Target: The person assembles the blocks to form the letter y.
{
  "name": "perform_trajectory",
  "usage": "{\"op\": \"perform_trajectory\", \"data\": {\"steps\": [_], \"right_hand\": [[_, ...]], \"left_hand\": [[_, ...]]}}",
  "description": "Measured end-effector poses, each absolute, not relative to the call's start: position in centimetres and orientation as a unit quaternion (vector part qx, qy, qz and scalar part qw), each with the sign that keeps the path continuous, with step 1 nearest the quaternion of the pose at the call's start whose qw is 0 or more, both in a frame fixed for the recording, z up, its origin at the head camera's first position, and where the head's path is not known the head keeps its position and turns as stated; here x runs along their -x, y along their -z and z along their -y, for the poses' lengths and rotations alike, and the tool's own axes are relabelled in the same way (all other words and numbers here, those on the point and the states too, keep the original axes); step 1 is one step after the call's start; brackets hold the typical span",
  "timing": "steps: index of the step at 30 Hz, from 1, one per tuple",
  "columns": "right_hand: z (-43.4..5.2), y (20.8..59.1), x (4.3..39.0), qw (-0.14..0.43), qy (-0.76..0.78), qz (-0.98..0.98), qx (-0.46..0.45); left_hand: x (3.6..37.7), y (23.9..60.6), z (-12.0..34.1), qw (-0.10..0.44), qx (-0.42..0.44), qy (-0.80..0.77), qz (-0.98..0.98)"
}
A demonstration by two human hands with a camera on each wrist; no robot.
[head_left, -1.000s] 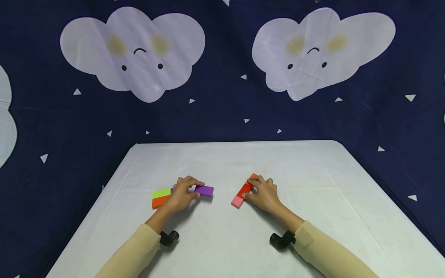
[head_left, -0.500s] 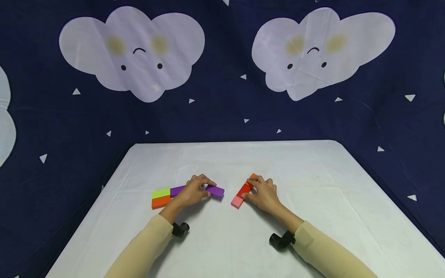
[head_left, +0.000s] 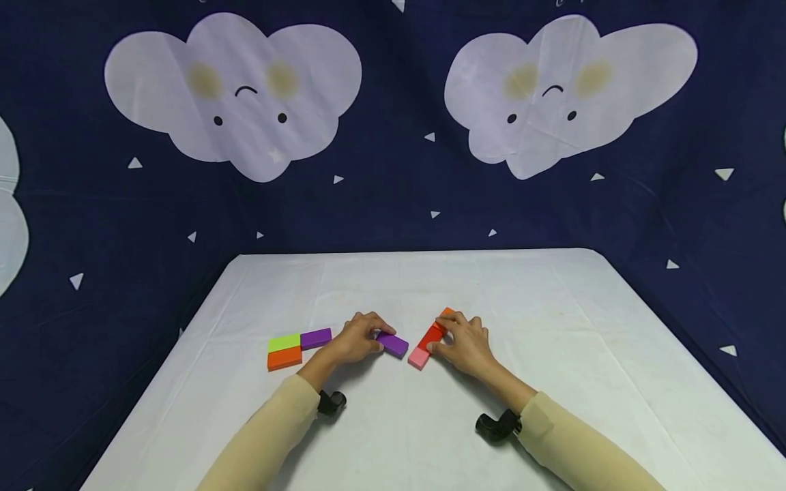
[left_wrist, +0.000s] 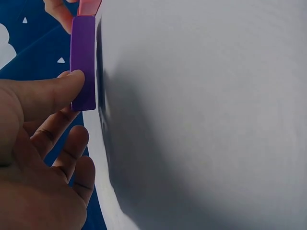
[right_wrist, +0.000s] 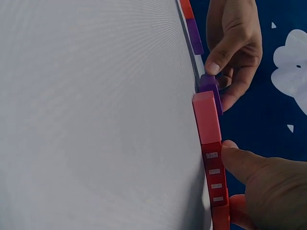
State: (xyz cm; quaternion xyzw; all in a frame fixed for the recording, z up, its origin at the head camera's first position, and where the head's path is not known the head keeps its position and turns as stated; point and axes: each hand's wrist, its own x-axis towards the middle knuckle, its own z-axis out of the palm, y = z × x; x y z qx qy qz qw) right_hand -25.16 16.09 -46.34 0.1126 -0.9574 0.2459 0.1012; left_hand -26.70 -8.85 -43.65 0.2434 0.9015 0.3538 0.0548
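My left hand point(head_left: 356, 339) pinches a purple block point(head_left: 393, 344) by its left end, thumb on the near side and fingers on the far side. The block slants, its free end pointing at a short diagonal row on the right. That row is a pink block point(head_left: 419, 359) nearest me, a red block point(head_left: 432, 336) in the middle and an orange block point(head_left: 448, 311) at the far end. With thumb and fingers my right hand point(head_left: 468, 346) grips the red block. White printed marks show on the red block's side in the right wrist view.
Left of my left hand lie a lime green block point(head_left: 284, 342), an orange block point(head_left: 284, 359) in front of it and a second purple block point(head_left: 316, 338) beside the green one. A white cloth covers the table point(head_left: 522, 286); a dark blue curtain point(head_left: 393, 136) hangs behind.
My left hand has carried the purple block rightward to the pink block's side, turning it to a steeper slant. The second purple block has come into full view. My right hand stays in place.
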Motion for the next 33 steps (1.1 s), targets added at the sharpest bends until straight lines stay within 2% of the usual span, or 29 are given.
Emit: {"op": "perform_trajectory", "data": {"steps": [14, 20, 33], "right_hand": [[-16.1, 46.3, 25.1, 0.103, -0.253, 0.955, -0.116], [-16.1, 46.4, 25.1, 0.106, -0.251, 0.955, -0.119], [-16.1, 46.4, 25.2, 0.108, -0.257, 0.953, -0.116]], "left_hand": [[26.7, 44.1, 8.5, 0.055, -0.257, -0.348, -0.9], [26.4, 44.1, 8.6, 0.068, -0.235, -0.365, -0.898], [25.2, 45.0, 7.5, -0.032, -0.125, -0.407, -0.904]]}}
